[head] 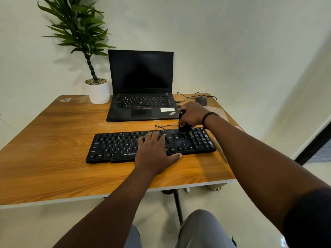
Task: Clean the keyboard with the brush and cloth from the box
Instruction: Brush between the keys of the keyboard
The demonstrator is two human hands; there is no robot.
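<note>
A seated person leans over a wooden surface [53,140], both bare hands at work on a black keyboard [114,147] that lies near the front edge. The left hand [155,151] rests open and flat across the middle keys, thumb out along the front rim, pinning the board down. Just beyond, the right hand [192,114] is closed around a dark brush [182,128], held upright with its bristle end touching the keys between the main block and the number pad.

The risks look modest but real. The pinning palm presses keys directly, so a hard stroke could jam grit beneath them rather than lift it out. If that palm eases off, the board may skid towards the near edge. The thin cable [166,125] looping from the keyboard's back edge sits just beside the brush and could snag in it.

Behind the right wrist lies something pale, perhaps the box or cloth; the forearm hides too much to tell. Farther back, an open laptop [141,86] with a dark screen stands close enough to catch flicked dust. A mouse [201,100] with its trailing wire lies to its right, and a potted plant [97,90] to its left.
</note>
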